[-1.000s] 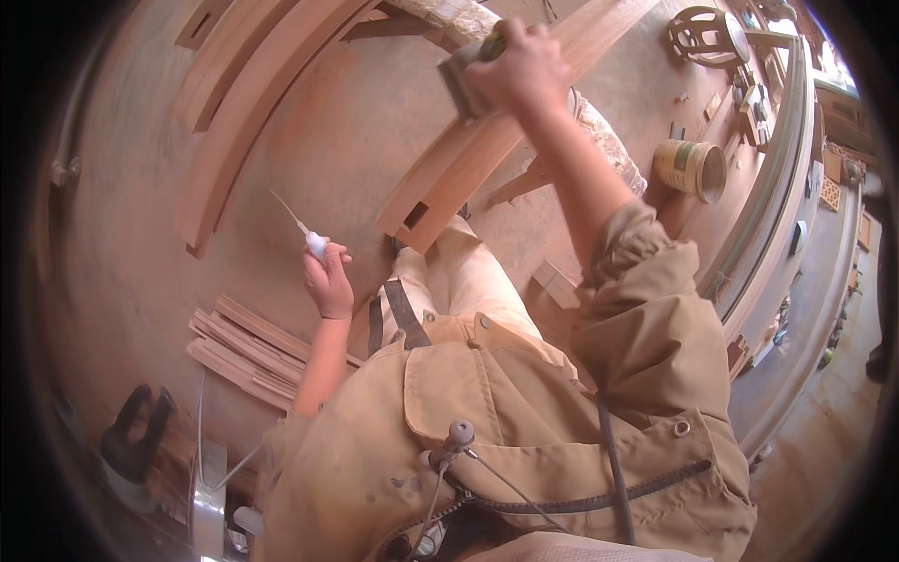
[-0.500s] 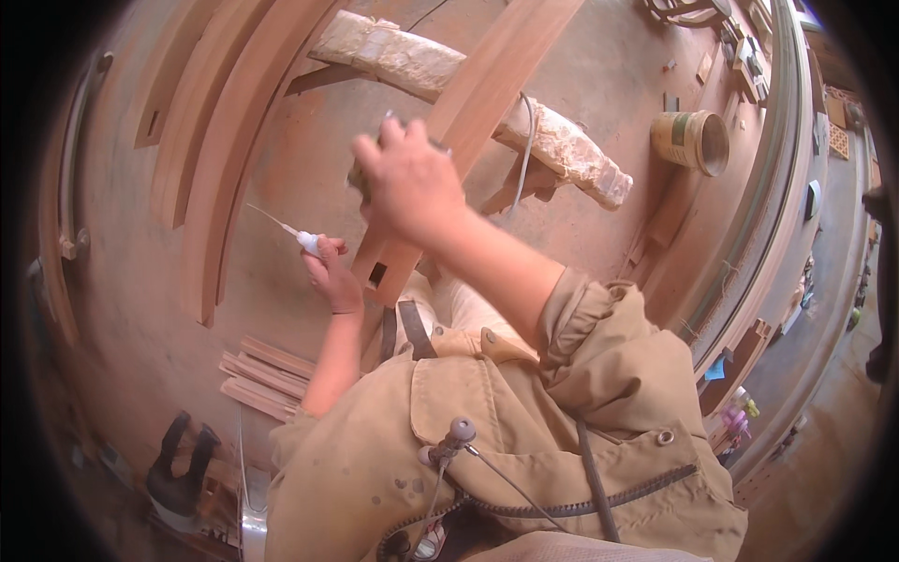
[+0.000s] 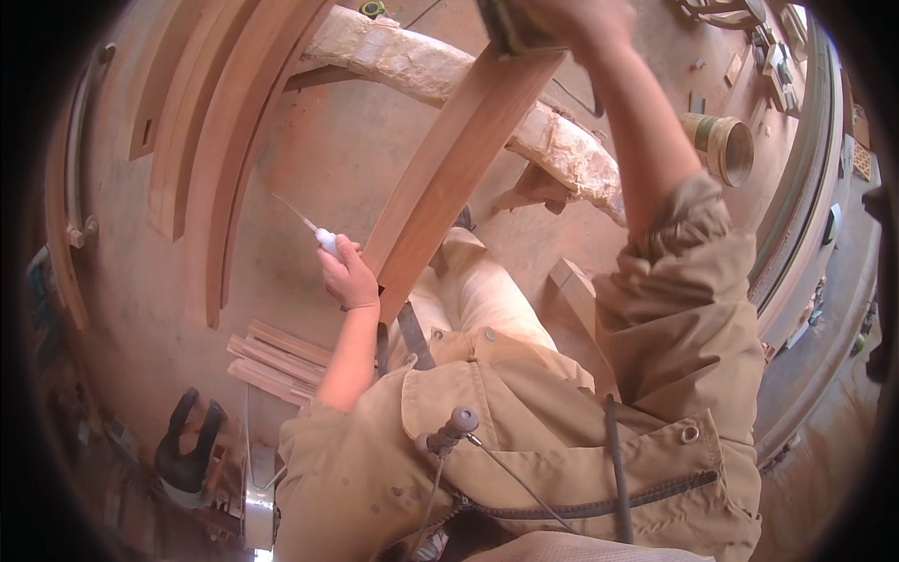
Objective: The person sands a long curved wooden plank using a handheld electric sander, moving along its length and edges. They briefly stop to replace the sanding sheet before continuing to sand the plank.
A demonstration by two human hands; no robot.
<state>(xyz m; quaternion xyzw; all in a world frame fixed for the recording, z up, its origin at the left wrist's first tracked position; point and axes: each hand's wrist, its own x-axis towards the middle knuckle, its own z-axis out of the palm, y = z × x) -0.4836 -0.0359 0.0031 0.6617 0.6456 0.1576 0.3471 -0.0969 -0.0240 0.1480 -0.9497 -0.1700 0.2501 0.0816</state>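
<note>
My left hand (image 3: 349, 275) is closed around a small white bottle (image 3: 326, 240) with a long thin nozzle pointing up and left. It is beside the near end of a reddish wooden beam (image 3: 440, 178), close to a dark slot in it. At the far end of that beam, my right hand (image 3: 592, 26) is closed on a dark, boxy hand tool with yellow edging (image 3: 513, 28), which appears to rest on the wood. The tool is partly cut off by the top edge, so its exact kind cannot be made out.
A pale, rough-coated trestle bar (image 3: 393, 58) runs under the beam, with a tape measure (image 3: 373, 8) at its far side. Several long beams (image 3: 243, 159) stand to the left, above a pile of short strips (image 3: 272, 361). A bucket (image 3: 738, 155) lies at right.
My right hand has moved the dark tool from the near part of the beam up to its far end. My left hand with the bottle has shifted slightly right.
</note>
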